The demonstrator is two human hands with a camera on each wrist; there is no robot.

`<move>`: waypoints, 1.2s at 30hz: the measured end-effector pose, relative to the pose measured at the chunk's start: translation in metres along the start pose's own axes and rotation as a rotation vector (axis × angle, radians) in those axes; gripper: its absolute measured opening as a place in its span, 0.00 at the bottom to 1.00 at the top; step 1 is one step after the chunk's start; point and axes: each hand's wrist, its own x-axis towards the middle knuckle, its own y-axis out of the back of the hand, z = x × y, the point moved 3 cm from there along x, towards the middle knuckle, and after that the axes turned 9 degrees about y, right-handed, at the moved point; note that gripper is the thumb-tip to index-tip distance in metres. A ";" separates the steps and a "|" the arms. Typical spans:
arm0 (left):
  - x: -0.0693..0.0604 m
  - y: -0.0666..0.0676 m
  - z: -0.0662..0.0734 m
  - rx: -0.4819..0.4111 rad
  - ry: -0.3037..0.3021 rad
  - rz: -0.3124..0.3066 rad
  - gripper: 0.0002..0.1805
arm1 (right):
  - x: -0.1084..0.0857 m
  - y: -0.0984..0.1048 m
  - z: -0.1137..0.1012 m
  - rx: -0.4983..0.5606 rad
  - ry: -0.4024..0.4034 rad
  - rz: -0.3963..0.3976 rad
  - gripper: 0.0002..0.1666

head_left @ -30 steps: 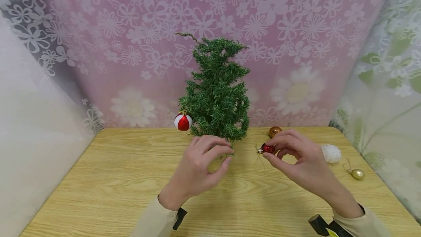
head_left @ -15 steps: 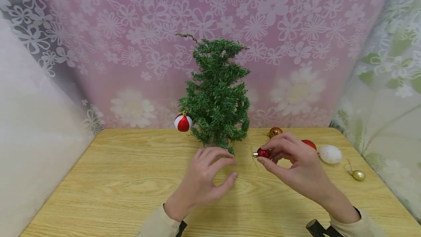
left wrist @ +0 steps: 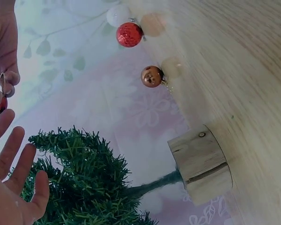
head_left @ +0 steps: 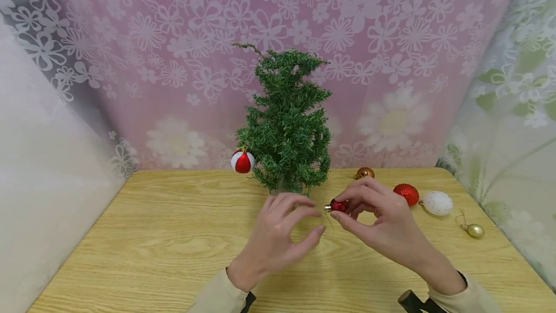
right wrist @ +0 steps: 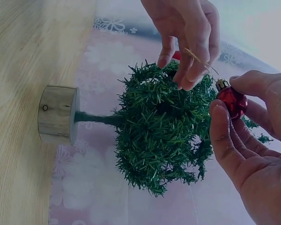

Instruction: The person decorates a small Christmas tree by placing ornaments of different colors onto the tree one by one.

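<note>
Between the thumb and fingers of my right hand (head_left: 386, 223) is a small shiny red Christmas bauble (head_left: 339, 205), its gold cap and thin gold string (right wrist: 200, 63) toward the left. My left hand (head_left: 280, 235) hovers just left of the cap, fingers loosely bent and thumb apart, near the string. From the right wrist view, I cannot tell whether a left fingertip touches the string. Behind the hands stands a small green artificial Christmas tree (head_left: 286, 124). A red and white bauble (head_left: 243, 162) hangs on its lower left side.
On the table's right lie a copper bauble (head_left: 364, 173), a glittery red bauble (head_left: 406, 194), a white speckled bauble (head_left: 437, 203) and a small gold bauble (head_left: 475, 230). The tree has a round wooden base (left wrist: 201, 164). A pink flowered curtain (head_left: 195, 86) hangs behind the wooden table (head_left: 152, 235).
My right hand has carried the small red bauble leftward and slightly down. My left hand has shifted right and down, toward it. The glittery red bauble has come into sight.
</note>
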 end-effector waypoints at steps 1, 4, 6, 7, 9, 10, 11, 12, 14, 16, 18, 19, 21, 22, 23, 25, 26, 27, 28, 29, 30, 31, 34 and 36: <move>0.000 0.000 0.000 -0.001 0.001 -0.001 0.09 | 0.000 0.000 0.000 -0.002 -0.002 -0.001 0.25; 0.001 -0.001 -0.001 -0.010 0.014 0.000 0.06 | 0.000 0.000 0.000 -0.009 -0.022 -0.012 0.24; 0.000 0.000 -0.002 -0.023 0.035 0.004 0.04 | 0.000 0.000 -0.001 -0.019 -0.033 -0.019 0.23; -0.001 0.001 -0.004 -0.032 0.048 0.008 0.04 | 0.000 0.000 -0.001 -0.026 -0.038 -0.021 0.23; -0.001 0.002 -0.006 -0.051 0.072 0.021 0.02 | -0.001 0.000 -0.001 -0.043 -0.039 -0.025 0.24; -0.002 0.003 -0.006 -0.059 0.079 0.030 0.02 | -0.001 0.001 -0.001 -0.050 -0.035 -0.026 0.24; -0.002 0.004 -0.007 -0.066 0.085 0.037 0.01 | -0.001 0.001 -0.001 -0.062 -0.029 -0.025 0.25; -0.001 0.005 -0.007 -0.071 0.089 0.046 0.01 | -0.001 0.001 -0.001 -0.068 -0.021 -0.024 0.25; 0.000 0.006 -0.008 -0.083 0.089 0.065 0.02 | -0.002 0.001 0.000 -0.061 -0.023 -0.025 0.26; 0.000 0.007 -0.008 -0.091 0.084 0.083 0.03 | -0.002 0.000 0.000 -0.043 -0.029 -0.033 0.26; 0.001 0.008 -0.007 -0.099 0.079 0.099 0.03 | -0.002 -0.001 0.001 -0.035 -0.029 -0.045 0.25; 0.001 0.008 -0.007 -0.104 0.075 0.108 0.04 | -0.002 -0.002 0.001 -0.039 -0.032 -0.056 0.25; 0.002 0.009 -0.007 -0.108 0.067 0.122 0.04 | -0.002 -0.003 0.002 -0.064 -0.027 -0.078 0.24; 0.002 0.009 -0.007 -0.109 0.063 0.128 0.03 | -0.002 -0.003 0.002 -0.083 -0.023 -0.088 0.24; 0.002 0.010 -0.007 -0.108 0.059 0.133 0.03 | -0.002 -0.004 0.002 -0.108 -0.016 -0.099 0.24; 0.003 0.010 -0.006 -0.106 0.050 0.141 0.04 | -0.003 -0.005 0.003 -0.144 -0.002 -0.119 0.25; 0.003 0.010 -0.006 -0.103 0.046 0.142 0.04 | -0.003 -0.005 0.003 -0.155 0.005 -0.128 0.25; 0.003 0.010 -0.006 -0.099 0.040 0.142 0.04 | -0.004 -0.006 0.004 -0.164 0.008 -0.135 0.25; 0.003 0.010 -0.005 -0.094 0.035 0.143 0.05 | -0.004 -0.007 0.004 -0.169 0.012 -0.143 0.25; 0.003 0.010 -0.005 -0.090 0.028 0.144 0.05 | -0.005 -0.007 0.005 -0.167 0.012 -0.150 0.24; 0.003 0.010 -0.004 -0.086 0.021 0.145 0.05 | -0.006 -0.008 0.005 -0.161 0.009 -0.154 0.24; 0.003 0.010 -0.003 -0.081 0.015 0.146 0.05 | -0.006 -0.009 0.006 -0.151 0.005 -0.155 0.24; 0.003 0.009 -0.002 -0.070 0.000 0.154 0.05 | -0.007 -0.011 0.006 -0.125 -0.007 -0.152 0.23; 0.002 0.008 -0.002 -0.063 -0.009 0.161 0.06 | -0.007 -0.012 0.006 -0.112 0.000 -0.148 0.23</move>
